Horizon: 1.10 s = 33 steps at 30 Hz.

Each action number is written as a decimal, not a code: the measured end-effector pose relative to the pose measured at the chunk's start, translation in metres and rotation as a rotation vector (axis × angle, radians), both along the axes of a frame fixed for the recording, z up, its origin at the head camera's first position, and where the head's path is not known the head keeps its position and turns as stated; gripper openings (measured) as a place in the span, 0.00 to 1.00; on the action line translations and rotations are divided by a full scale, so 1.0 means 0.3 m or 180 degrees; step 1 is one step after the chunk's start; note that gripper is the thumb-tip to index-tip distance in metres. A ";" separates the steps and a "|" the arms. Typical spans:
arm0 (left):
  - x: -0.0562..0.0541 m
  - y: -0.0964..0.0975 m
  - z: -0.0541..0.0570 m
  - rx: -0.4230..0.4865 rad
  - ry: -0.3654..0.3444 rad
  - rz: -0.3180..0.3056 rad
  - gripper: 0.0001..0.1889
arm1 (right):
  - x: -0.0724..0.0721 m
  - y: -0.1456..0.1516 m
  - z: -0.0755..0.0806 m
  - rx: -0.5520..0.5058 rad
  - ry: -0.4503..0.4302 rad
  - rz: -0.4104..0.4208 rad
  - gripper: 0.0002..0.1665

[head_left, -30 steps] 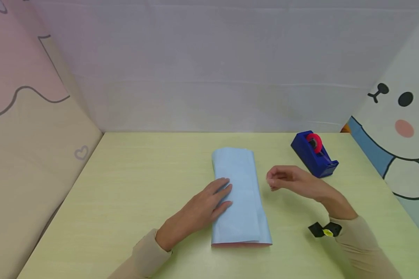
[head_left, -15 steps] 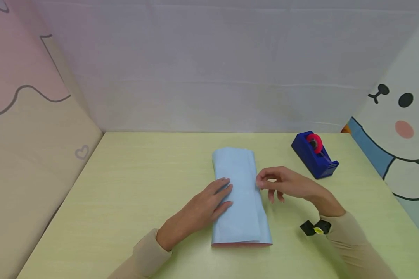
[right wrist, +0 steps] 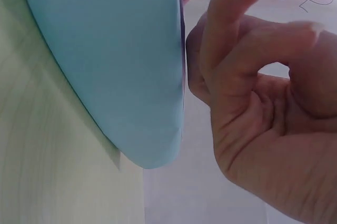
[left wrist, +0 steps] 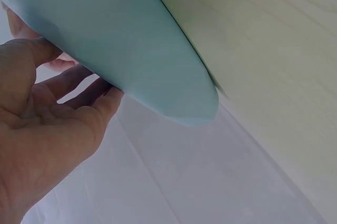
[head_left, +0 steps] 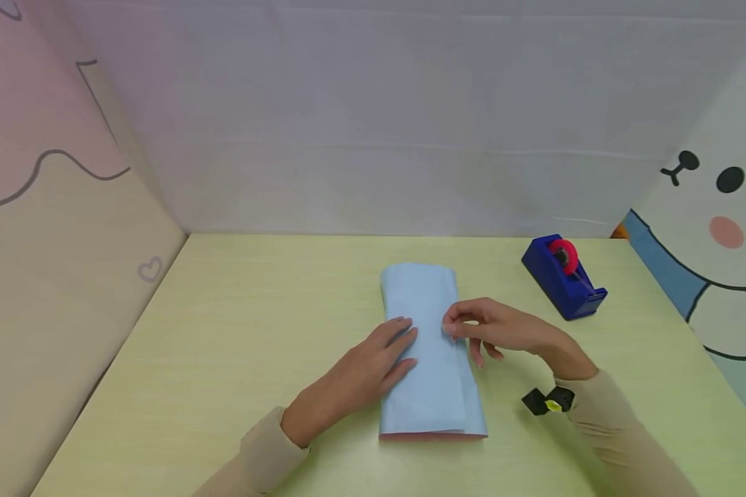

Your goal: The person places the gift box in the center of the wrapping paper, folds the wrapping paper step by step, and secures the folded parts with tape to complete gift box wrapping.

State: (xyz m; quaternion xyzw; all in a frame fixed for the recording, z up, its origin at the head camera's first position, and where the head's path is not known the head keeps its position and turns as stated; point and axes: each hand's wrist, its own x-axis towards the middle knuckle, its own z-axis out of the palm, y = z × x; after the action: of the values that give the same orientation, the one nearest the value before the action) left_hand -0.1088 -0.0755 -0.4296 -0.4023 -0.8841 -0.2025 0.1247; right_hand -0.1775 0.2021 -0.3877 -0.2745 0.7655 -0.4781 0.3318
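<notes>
Light blue paper, pinkish on its inner side, lies folded into an upright-running packet on the table, bulging and rounded in the wrist views. My left hand rests on its left side with fingers spread across the top. Over the right edge of the paper is my right hand, thumb and index finger pinched together. A small, clear bit that looks like a piece of tape shows at those fingertips. In the right wrist view the right hand is close beside the paper's side, other fingers loosely bent.
A blue tape dispenser with a red-cored roll stands at the back right, beyond the right hand. The pale yellow table meets a white cloth wall behind, with printed cloths at both sides.
My right hand has moved left from beside the dispenser to over the paper's right edge, thumb and index finger still pinched. The left hand has stayed on the paper.
</notes>
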 end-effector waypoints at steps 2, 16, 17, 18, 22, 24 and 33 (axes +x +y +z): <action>0.001 0.001 0.000 -0.0007 0.0011 -0.0002 0.25 | 0.000 -0.005 0.003 0.0024 -0.0022 0.0010 0.14; 0.005 0.003 0.005 -0.0007 0.0183 -0.0003 0.25 | -0.006 0.000 0.018 0.0348 0.0047 -0.0133 0.12; 0.005 0.003 0.005 -0.0020 0.0192 0.0003 0.24 | -0.006 0.001 0.019 0.0360 0.0046 -0.0144 0.12; 0.005 0.004 0.006 -0.0021 0.0199 0.0006 0.24 | -0.005 0.002 0.020 0.0368 0.0044 -0.0156 0.11; 0.006 0.008 0.004 -0.0054 0.0229 0.0013 0.25 | -0.004 0.002 0.026 0.0421 0.0058 -0.0178 0.11; 0.008 0.010 0.006 -0.0073 0.0228 0.0022 0.25 | -0.003 0.002 0.030 0.0471 0.0101 -0.0208 0.11; 0.014 0.011 0.013 -0.0168 0.0151 0.0078 0.25 | 0.008 -0.012 0.044 0.0794 0.0538 -0.0429 0.12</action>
State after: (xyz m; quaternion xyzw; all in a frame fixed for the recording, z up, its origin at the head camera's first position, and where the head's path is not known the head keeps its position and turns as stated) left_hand -0.1045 -0.0721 -0.4258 -0.3993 -0.8908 -0.1679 0.1374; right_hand -0.1752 0.1986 -0.3746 -0.2184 0.8608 -0.3758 0.2650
